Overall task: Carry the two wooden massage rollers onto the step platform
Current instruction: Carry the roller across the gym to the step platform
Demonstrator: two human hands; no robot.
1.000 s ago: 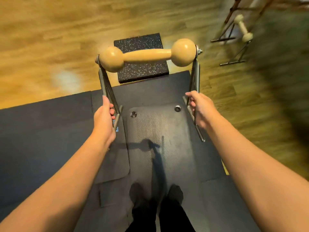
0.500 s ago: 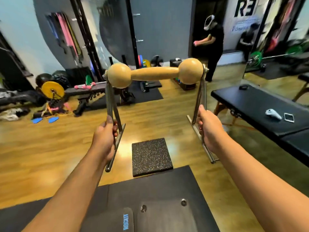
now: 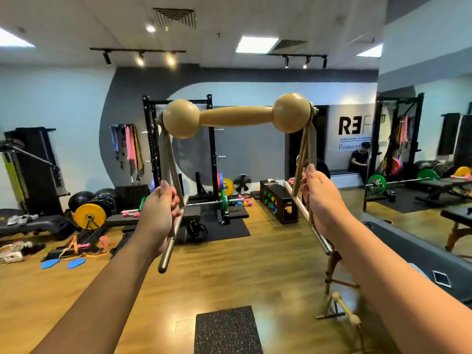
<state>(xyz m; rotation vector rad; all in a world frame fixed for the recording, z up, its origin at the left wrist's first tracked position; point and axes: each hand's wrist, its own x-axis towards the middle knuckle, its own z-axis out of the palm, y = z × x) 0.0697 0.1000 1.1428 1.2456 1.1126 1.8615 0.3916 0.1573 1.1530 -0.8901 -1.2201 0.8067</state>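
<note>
Gym floor of light wood planking (image 3: pixel 242 274) runs ahead of me, with a squat rack (image 3: pixel 178 154) and loose plates at the far wall. I hold 1 wooden massage roller (image 3: pixel 236 116) raised at chest height, well clear of the floor. My left hand (image 3: pixel 159 213) is clenched round the roller's left metal leg (image 3: pixel 171 200); my right hand (image 3: pixel 320 200) is clenched round the right metal leg (image 3: pixel 304 175). The 2nd roller (image 3: pixel 344 310) stands on the floor at near right, beside a massage table (image 3: pixel 413 251). A speckled rubber pad (image 3: pixel 227 330) lies near centre; I cannot tell whether this is the step platform.

Hazards, as I judge them:
1. The foot bars project below both fists. A swing to the right could strike the table edge or the 2nd roller and topple it.
2. The wooden head sits high above my grip, so the load is top-heavy. Uneven grip could let the frame twist.
3. The roller blocks part of my forward view. Floor clutter at far left is a trip risk.
</note>
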